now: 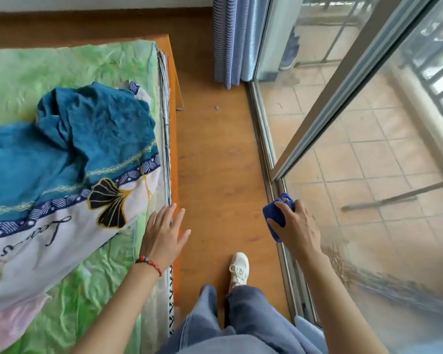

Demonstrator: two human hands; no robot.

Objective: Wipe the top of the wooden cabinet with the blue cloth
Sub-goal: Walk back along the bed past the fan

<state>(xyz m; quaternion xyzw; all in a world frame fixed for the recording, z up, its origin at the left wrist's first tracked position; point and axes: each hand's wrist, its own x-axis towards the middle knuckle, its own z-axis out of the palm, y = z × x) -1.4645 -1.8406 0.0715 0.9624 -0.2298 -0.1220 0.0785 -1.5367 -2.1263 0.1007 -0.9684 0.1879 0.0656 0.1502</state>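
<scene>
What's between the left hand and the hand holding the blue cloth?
Head view: only bare wooden floor lies between the left hand and the right hand gripping the blue cloth.

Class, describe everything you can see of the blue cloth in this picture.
The blue cloth is a small, deep-blue, soft-looking rag, bunched up rather than spread flat. The right hand grips it from above, fingers covering its middle, folds showing on either side. It is held in the air over the wooden floor, beside the sliding glass door.
</scene>
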